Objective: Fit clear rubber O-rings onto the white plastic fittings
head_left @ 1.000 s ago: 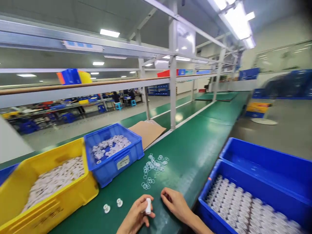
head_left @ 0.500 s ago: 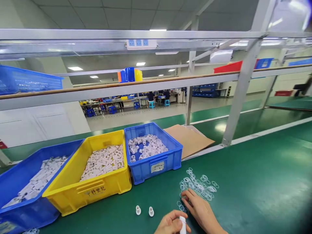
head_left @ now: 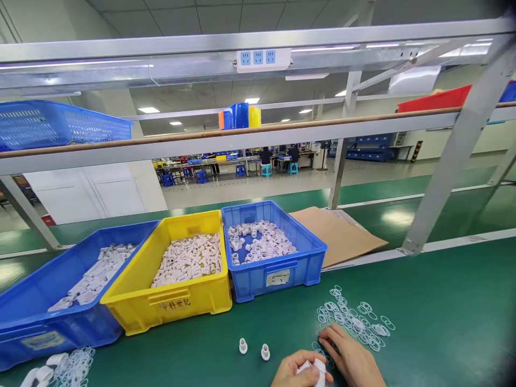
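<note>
My left hand (head_left: 300, 371) is wrapped round a white plastic part (head_left: 319, 371) at the bottom edge of the picture. Just right of it, my right hand (head_left: 350, 355) rests its fingertips at the near left edge of a loose pile of thin clear rings (head_left: 355, 320); whether a ring is between the fingers is too small to tell. Left of my hands, two small white flanged pieces (head_left: 242, 346) (head_left: 265, 352) stand upright on the green tabletop (head_left: 181, 355).
A blue bin (head_left: 278, 274), a yellow bin (head_left: 169, 306) and another blue bin (head_left: 80, 328) hold white parts. More rings (head_left: 74, 368) lie at the lower left beside white pieces (head_left: 40, 373). Cardboard (head_left: 338, 236) lies behind; metal posts (head_left: 455, 145) and a shelf rail (head_left: 242, 137) cross the view.
The view has swung left, so the bins and hands appear further right, and rings and white pieces show at the lower left. The part in my left hand is tilted more and more covered.
</note>
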`<move>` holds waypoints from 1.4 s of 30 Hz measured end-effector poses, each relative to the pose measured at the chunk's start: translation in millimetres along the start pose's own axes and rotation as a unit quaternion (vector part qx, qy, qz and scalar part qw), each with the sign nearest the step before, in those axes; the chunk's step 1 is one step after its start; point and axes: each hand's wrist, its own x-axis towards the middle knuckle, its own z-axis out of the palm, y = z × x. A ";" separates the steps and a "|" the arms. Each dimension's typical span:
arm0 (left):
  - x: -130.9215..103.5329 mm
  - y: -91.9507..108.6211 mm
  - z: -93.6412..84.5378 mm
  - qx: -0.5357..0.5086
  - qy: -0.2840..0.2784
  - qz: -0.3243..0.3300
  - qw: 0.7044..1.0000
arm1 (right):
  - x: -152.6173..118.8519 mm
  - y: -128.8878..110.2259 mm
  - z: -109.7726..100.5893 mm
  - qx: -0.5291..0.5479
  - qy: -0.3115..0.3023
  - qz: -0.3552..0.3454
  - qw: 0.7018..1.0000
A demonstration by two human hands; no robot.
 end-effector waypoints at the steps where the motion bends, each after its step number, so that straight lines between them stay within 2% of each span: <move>1: -1.4 2.3 1.8 -0.007 0.005 -0.001 1.000 | -0.6 -2.2 -0.9 -0.002 0.001 0.002 1.000; 5: -12.2 12.6 12.4 -0.027 0.022 0.016 0.999 | -2.4 -17.1 -8.0 -0.011 0.029 -0.009 0.999; 8: -20.5 18.0 20.6 -0.003 0.027 0.031 0.999 | -5.3 -27.9 -17.4 0.010 0.034 -0.005 0.999; 15: -23.7 16.9 27.1 0.090 0.028 0.066 0.993 | -20.4 -55.2 -54.0 0.193 -0.047 0.033 0.979; 19: -24.1 17.0 27.0 0.117 0.024 0.078 0.990 | -25.9 -66.3 -61.5 0.243 -0.089 0.032 0.965; 24: -25.9 16.4 28.5 0.148 0.008 0.082 0.986 | -30.6 -73.8 -65.0 0.267 -0.111 0.027 0.957; 28: -25.9 14.4 28.7 0.151 0.004 0.086 0.985 | -35.7 -78.1 -72.0 0.231 -0.123 0.002 0.965; 32: -25.0 15.8 27.6 0.122 0.017 0.079 0.989 | -40.9 -71.0 -71.8 0.193 -0.102 0.016 0.976; 35: -22.2 13.5 24.4 0.091 0.008 0.069 0.993 | -45.5 -62.9 -66.5 0.209 -0.080 0.033 0.974; 39: -14.5 0.0 14.8 0.046 -0.029 0.056 0.997 | -49.2 -65.6 -60.3 0.321 -0.085 0.066 0.941; 42: -7.9 -9.2 4.1 0.034 -0.048 0.045 0.997 | -49.4 -73.9 -53.9 0.440 -0.114 0.063 0.888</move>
